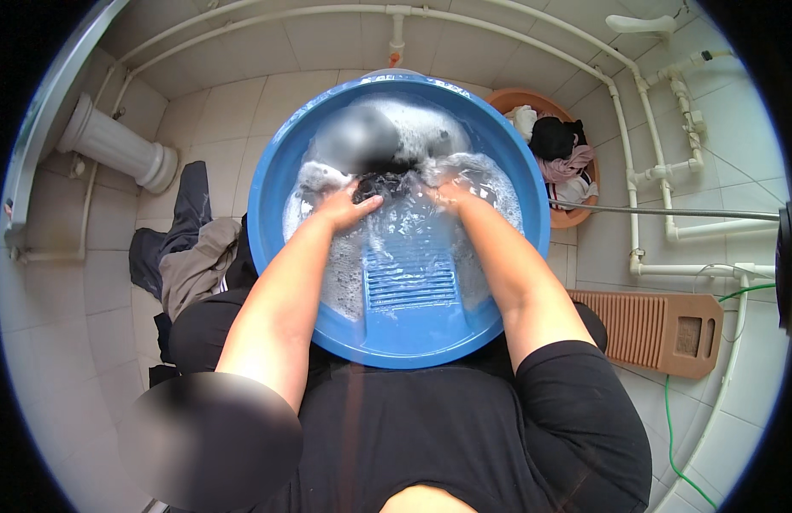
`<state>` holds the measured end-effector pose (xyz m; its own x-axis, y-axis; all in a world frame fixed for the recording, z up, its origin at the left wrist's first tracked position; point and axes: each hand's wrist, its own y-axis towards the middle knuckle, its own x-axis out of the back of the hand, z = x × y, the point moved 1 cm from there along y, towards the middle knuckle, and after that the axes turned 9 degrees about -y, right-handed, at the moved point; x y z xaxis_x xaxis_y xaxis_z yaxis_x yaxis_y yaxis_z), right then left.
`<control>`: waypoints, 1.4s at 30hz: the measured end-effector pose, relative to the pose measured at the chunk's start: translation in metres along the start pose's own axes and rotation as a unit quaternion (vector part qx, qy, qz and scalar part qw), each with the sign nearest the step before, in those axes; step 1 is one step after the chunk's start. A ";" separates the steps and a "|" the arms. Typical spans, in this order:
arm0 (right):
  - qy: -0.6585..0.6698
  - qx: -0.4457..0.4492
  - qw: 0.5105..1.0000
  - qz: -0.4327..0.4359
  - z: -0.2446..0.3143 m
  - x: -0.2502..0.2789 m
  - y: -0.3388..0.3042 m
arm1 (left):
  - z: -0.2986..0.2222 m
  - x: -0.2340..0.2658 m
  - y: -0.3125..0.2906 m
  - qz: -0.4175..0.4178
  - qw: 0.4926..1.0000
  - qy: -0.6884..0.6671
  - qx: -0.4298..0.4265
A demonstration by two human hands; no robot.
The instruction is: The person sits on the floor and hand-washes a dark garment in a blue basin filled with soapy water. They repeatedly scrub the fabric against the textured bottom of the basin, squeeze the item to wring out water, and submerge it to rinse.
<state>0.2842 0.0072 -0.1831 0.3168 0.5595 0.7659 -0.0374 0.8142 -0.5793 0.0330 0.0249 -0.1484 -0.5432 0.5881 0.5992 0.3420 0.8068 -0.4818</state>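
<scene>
Both my hands are in a large blue basin (270, 214) of sudsy water. Between them lies a dark, wet garment (384, 186), partly sunk in the foam. My left hand (346, 207) is closed on its left side, with the thumb over the cloth and the other fingers partly under suds. My right hand (447, 194) is at the garment's right side; splashing water hides its fingers, so its hold cannot be made out. Nearer to me, a ridged washboard (411, 284) moulded into the basin slopes into the water. A blurred patch covers part of the far suds.
An orange-brown tub (570, 217) of clothes stands at the far right. A brown washboard (661, 332) lies on the right, near a green hose (669, 419). Dark and grey-brown clothes (195, 261) lie on the tiles at left. White pipes (625, 145) run along the walls.
</scene>
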 end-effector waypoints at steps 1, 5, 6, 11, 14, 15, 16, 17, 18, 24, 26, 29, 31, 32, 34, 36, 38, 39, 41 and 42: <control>0.055 -0.015 0.998 0.021 0.002 0.000 -0.001 | 0.006 0.004 0.003 0.042 0.999 0.006 0.008; 0.118 0.071 0.988 -0.069 -0.016 -0.001 -0.003 | 0.028 0.024 0.013 0.088 0.994 0.061 -0.029; 0.134 0.062 0.986 -0.076 -0.015 0.000 -0.007 | 0.014 0.031 0.003 0.032 0.991 0.131 -0.017; 0.192 0.016 0.970 -0.146 -0.004 0.000 -0.034 | 0.020 0.032 0.007 -0.164 0.986 -0.026 -0.032; 0.397 0.006 0.906 -0.147 0.029 0.027 -0.085 | -0.053 0.047 -0.052 0.015 0.855 -0.506 -0.113; 0.455 -0.003 0.875 -0.166 0.033 0.029 -0.092 | -0.066 0.047 -0.062 0.044 0.825 -0.542 -0.156; 0.503 -0.044 0.852 -0.142 0.039 0.035 -0.100 | -0.077 0.048 -0.074 0.083 0.792 -0.575 -0.186; 0.548 -0.085 0.824 -0.116 0.046 0.040 -0.106 | -0.084 0.048 -0.084 0.110 0.752 -0.619 -0.197; 0.595 -0.134 0.786 -0.097 0.056 0.043 -0.108 | -0.091 0.049 -0.092 0.137 0.709 -0.660 -0.209; 0.847 0.038 0.502 0.172 0.080 0.050 -0.111 | -0.105 0.033 -0.122 0.370 0.447 -0.774 -0.252; 0.864 0.054 0.474 0.160 0.080 0.045 -0.123 | -0.097 0.023 -0.119 0.370 0.434 -0.788 -0.230; 0.873 0.046 0.470 0.124 0.086 0.050 -0.138 | -0.082 0.029 -0.119 0.252 0.443 -0.844 -0.171; 0.872 0.054 0.469 0.129 0.094 0.053 -0.148 | -0.068 0.035 -0.111 0.120 0.482 -0.861 -0.114; 0.870 0.063 0.468 0.139 0.099 0.054 -0.153 | -0.058 0.030 -0.100 0.053 0.584 -0.806 -0.075; 0.854 0.056 0.488 0.171 0.101 0.048 -0.151 | -0.016 0.003 -0.065 -0.022 0.733 -0.679 -0.037; 0.847 0.086 0.481 0.211 0.098 0.036 -0.144 | -0.040 -0.009 -0.078 0.024 0.696 -0.718 -0.019; 0.809 0.081 0.533 0.234 0.085 0.025 -0.131 | -0.056 -0.009 -0.084 0.088 0.625 -0.775 0.013; 0.774 0.062 0.591 0.220 0.077 0.027 -0.127 | -0.052 -0.012 -0.079 0.099 0.625 -0.774 0.023; 0.662 0.012 0.739 0.128 0.062 0.028 -0.128 | -0.040 -0.018 -0.075 0.083 0.693 -0.715 0.026; 0.559 0.023 0.828 0.040 0.052 0.023 -0.122 | -0.033 -0.019 -0.071 0.055 0.757 -0.651 0.016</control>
<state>0.2469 -0.0708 -0.0805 0.9898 0.1400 -0.0267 -0.1290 0.8006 -0.5851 0.0442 -0.0416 -0.1041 -0.8158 0.0805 -0.5727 0.4324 0.7426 -0.5115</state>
